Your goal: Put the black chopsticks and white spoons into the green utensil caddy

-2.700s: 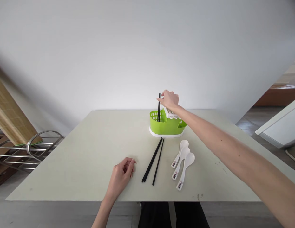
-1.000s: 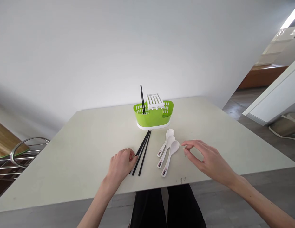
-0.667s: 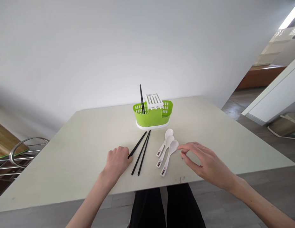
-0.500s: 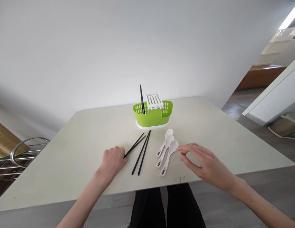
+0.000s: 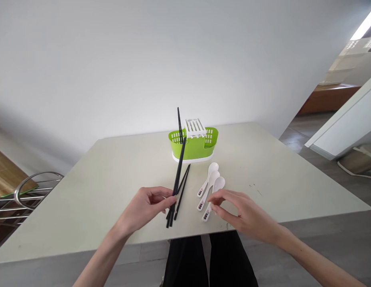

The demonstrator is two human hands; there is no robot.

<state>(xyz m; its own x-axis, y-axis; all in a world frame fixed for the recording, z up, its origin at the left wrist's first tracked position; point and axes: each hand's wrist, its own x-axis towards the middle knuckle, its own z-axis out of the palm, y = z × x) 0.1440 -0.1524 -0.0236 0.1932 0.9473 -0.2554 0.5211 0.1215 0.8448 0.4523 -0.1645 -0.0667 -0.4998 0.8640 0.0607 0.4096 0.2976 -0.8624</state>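
The pale surface (image 5: 113, 191) fills the middle of the view, with a plain white wall behind it. At the far left a metal rack (image 5: 20, 199) stands beside the surface, with a bamboo mat (image 5: 4, 175) behind it.

Toward the far edge of the surface stands a green caddy (image 5: 194, 146) on a white base, with a white slotted insert (image 5: 195, 126) rising from its middle. 1 black chopstick (image 5: 178, 119) stands nearly upright in the caddy's left compartment.

The left hand (image 5: 143, 207) is closed in a pinch, thumb and fingertips gripping a raised chopstick (image 5: 180, 163) near its lower end. That stick is tilted up off the surface, its far tip pointing toward the caddy and crossing in front of its left side. How many sticks the pinch holds cannot be told for certain. Just to the right, more loose chopsticks (image 5: 183, 187) lie flat on the surface, pointing toward the caddy's base; their near ends lie close to the left hand's fingertips.

The right hand (image 5: 242, 213) is open, fingers loosely spread and curved, and grips nothing. Its fingertips hover by the handle ends of 3 white spoons (image 5: 212, 182), which lie side by side between the loose chopsticks and the right hand, bowls toward the caddy. Small labels show on the spoon handles.
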